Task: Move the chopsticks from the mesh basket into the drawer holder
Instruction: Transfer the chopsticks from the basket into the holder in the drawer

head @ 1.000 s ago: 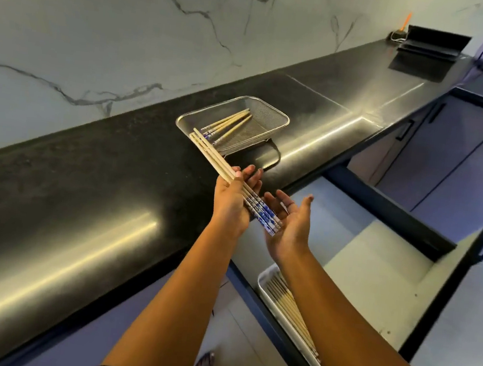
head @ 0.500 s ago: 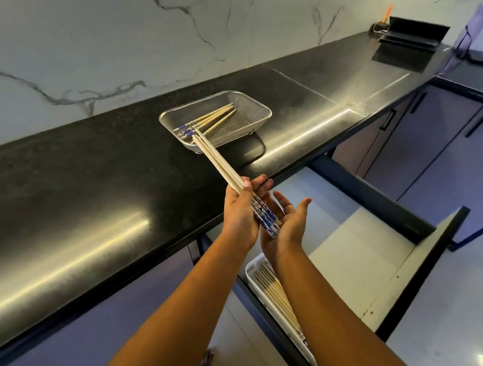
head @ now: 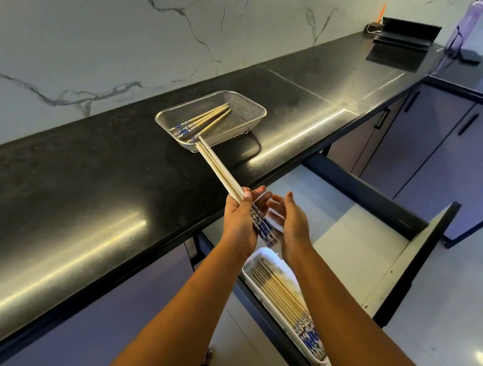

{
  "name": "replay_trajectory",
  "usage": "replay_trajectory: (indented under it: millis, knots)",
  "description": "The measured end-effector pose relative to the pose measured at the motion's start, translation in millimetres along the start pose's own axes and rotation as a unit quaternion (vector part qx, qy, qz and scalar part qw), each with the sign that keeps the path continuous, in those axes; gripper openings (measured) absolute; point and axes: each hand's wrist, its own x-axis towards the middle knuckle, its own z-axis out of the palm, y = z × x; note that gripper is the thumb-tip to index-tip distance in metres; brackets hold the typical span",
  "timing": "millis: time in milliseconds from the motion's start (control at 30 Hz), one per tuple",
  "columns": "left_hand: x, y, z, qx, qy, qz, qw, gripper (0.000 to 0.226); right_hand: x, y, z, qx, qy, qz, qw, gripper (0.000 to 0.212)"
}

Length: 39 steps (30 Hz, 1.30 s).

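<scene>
1. While the left hand (head: 240, 219) grips a small bundle of chopsticks (head: 220, 173) near their blue-patterned ends, the plain tips point up and away, reaching the near edge of the mesh basket (head: 252, 105).
2. Just to the right of that bundle, the right hand (head: 293, 221) is spread wide with its palm turned toward the blue ends, holding nothing; whether it touches them I cannot tell, since it is slightly blurred.
3. On the black countertop (head: 83, 189), the mesh basket sits beyond both hands, and a few remaining chopsticks (head: 203, 120) lie inside it at a slant, blue ends toward its near left corner.
4. Below the countertop's front edge, an open drawer (head: 376, 258) extends toward the person, directly beneath the hands.
5. At the drawer's near left side lies a white drawer holder (head: 249, 277), a long tray with a row of stored chopsticks (head: 281, 295) lying side by side in it, blue ends toward the person.
6. Far along the countertop from the basket, a black folded device (head: 407, 33) stands by the marble wall (head: 116, 33), with a purple bottle (head: 466, 24) to its right.
7. Beyond the drawer are purple cabinet doors (head: 449, 146) with dark handles.
</scene>
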Motion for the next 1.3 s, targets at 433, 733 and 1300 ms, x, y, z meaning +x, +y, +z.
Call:
replay_trajectory:
  millis: [433,733,1300]
  knots:
    - [-24,-48,-14,0.136,-0.116,-0.100,0.979,0.014,12,-38,-11,-0.186,-0.186,-0.003,0.965,0.029]
    - [-6,-50,-72,0.472,-0.011,-0.084,0.877,0.045,25,17,-45,-0.304,-0.174,0.078,0.933,0.025]
    - [15,-69,-114,0.739,-0.077,-0.012,0.669,0.036,49,137,-66,-0.561,-0.167,0.147,0.797,0.026]
